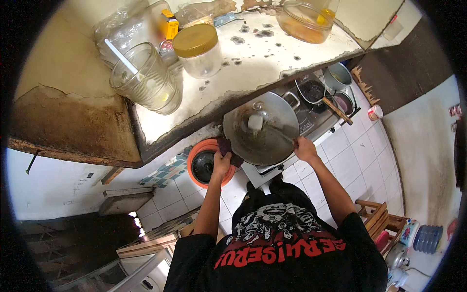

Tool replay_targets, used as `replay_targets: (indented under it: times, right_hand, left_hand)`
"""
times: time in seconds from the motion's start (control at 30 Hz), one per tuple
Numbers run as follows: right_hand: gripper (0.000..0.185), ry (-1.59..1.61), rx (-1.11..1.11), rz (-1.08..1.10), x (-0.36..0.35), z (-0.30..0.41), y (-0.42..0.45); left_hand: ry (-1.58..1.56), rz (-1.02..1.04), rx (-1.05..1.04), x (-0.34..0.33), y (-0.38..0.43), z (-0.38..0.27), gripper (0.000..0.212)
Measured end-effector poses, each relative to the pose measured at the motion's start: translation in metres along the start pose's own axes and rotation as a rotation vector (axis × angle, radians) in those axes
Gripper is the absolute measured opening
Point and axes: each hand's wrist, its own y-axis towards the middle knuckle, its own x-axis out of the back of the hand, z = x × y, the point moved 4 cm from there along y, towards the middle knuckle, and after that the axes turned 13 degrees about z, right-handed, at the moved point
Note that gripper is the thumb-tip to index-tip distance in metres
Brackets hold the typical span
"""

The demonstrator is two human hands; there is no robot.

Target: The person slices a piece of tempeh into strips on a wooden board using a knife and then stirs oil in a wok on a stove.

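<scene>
A large metal wok point(242, 146) sits on the gas stove below a shelf. My left hand point(220, 166) grips a dark maroon cloth point(230, 152) against the wok's left rim; the wok's handle on that side is hidden. At the lower right rim, my right hand point(305, 149) is closed around the thin handle of a cooking utensil point(282, 135) that reaches into the wok. A pale squarish patch point(255, 122) shows in the wok's middle; whether it is the utensil's blade or food, I cannot tell.
Overhead, the stained shelf point(251, 62) carries a glass pitcher point(146, 80), a gold-lidded jar point(199, 51) and a glass bowl point(304, 23). Right of the wok are a wooden-handled strainer point(337, 110) and a metal pot point(337, 76). An orange bucket point(192, 164) stands by my left hand.
</scene>
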Motion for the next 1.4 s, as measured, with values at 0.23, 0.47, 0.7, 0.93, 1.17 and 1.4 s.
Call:
replay_targets:
  times: [0.23, 0.47, 0.7, 0.93, 1.17, 1.4]
  right_hand:
    - [0.037, -0.084, -0.086, -0.103, 0.023, -0.005, -0.017]
    - [0.025, -0.008, -0.133, -0.274, 0.060, -0.039, -0.074]
    - [0.023, 0.046, -0.128, -0.235, 0.068, -0.075, -0.141]
    - [0.020, 0.092, -0.462, -0.357, 0.041, -0.141, -0.224]
    - [0.033, 0.339, -0.638, -0.436, 0.007, -0.220, -0.304]
    - [0.036, 0.470, -0.831, -0.703, 0.024, -0.274, -0.410]
  left_hand:
    - [0.115, 0.152, -0.019, -0.023, -0.004, -0.009, 0.032]
    - [-0.011, 0.196, -0.019, -0.062, -0.004, -0.011, 0.023]
    - [0.053, 0.236, 0.015, -0.107, 0.014, 0.007, 0.025]
    - [0.191, 0.324, -0.025, -0.201, 0.022, -0.031, 0.029]
    - [0.158, 0.214, 0.283, -0.300, 0.031, 0.022, 0.045]
    - [0.084, 0.572, 0.150, -0.471, 0.010, 0.009, 0.038]
